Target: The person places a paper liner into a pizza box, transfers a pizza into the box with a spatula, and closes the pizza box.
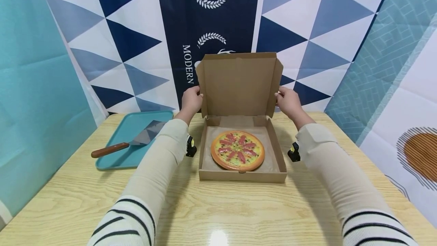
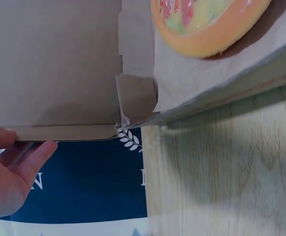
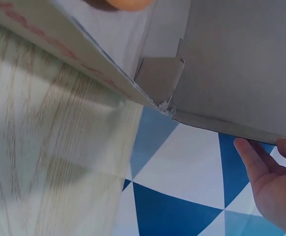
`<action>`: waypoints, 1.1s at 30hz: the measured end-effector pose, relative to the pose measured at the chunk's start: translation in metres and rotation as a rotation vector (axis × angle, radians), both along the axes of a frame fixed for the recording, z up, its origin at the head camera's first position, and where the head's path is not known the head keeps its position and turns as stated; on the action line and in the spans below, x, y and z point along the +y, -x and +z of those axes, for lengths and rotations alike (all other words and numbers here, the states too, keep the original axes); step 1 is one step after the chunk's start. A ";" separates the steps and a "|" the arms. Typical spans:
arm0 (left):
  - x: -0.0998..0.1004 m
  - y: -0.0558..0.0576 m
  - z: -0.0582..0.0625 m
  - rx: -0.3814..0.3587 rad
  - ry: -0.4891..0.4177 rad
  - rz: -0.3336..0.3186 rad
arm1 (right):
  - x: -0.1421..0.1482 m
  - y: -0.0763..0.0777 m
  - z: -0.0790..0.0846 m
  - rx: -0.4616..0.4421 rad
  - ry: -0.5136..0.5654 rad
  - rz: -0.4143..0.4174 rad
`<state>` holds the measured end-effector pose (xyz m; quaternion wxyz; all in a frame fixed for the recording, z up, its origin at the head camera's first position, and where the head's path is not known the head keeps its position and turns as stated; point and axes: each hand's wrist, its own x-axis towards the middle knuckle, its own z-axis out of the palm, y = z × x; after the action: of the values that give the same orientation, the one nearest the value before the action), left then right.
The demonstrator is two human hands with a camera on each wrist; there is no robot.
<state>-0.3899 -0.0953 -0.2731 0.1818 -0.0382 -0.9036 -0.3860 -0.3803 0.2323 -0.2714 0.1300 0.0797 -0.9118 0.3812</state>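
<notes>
A brown cardboard pizza box [image 1: 243, 177] stands on the table with its lid [image 1: 239, 84] raised upright at the back. Inside lies a round pizza [image 1: 238, 151] with red strips on top, on brown paper. My left hand [image 1: 191, 101] pinches the left side edge of the lid, thumb inside and fingers behind, as the left wrist view also shows. At the same height on the other side, my right hand [image 1: 288, 101] pinches the lid's right edge. In the right wrist view, the fingers [image 3: 253, 160] lie against the outer face of that edge.
To the left, a teal tray [image 1: 119, 164] holds a pizza server [image 1: 145, 134] with a metal blade; its wooden handle [image 1: 110, 150] sticks out over the tray's edge. A patterned cloth [image 1: 136, 29] hangs right behind the wooden table [image 1: 218, 208] and the lid.
</notes>
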 end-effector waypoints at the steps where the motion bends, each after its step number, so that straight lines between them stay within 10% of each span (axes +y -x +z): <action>1: 0.001 0.000 0.000 0.000 -0.007 0.002 | -0.001 0.000 0.000 0.001 0.002 -0.003; 33: 0.006 -0.025 0.005 -0.038 0.071 -0.035 | -0.017 -0.023 -0.015 0.081 0.043 -0.040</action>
<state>-0.3645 -0.0893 -0.2686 0.1564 -0.0530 -0.9192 -0.3574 -0.3571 0.2157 -0.2860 0.1759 0.0741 -0.8989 0.3943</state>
